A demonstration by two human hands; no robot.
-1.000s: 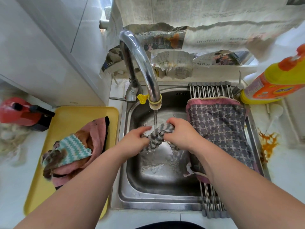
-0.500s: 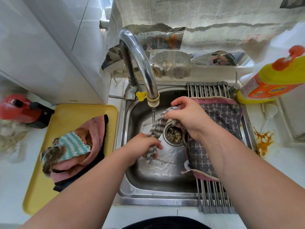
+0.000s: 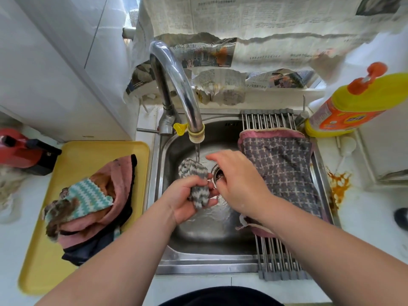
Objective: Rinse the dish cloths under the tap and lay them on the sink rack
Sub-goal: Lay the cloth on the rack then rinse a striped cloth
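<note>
Left hand point(image 3: 185, 200) grips a bunched grey cloth point(image 3: 194, 173) under the running tap point(image 3: 194, 129), right hand point(image 3: 239, 183) open beside it; unfolding it would probably rinse every fold.

A tap point(image 3: 176, 80) stands behind the sink point(image 3: 198, 265), its spout over a bunched cloth point(image 3: 194, 173) in the left hand point(image 3: 187, 204). A rack point(image 3: 278, 261) spans the sink's right side, a spread cloth point(image 3: 284, 173) on it. Left, a tray point(image 3: 84, 151) bears heaped cloths point(image 3: 92, 206); a bottle point(image 3: 353, 107) stands right of the rack's far end.
</note>
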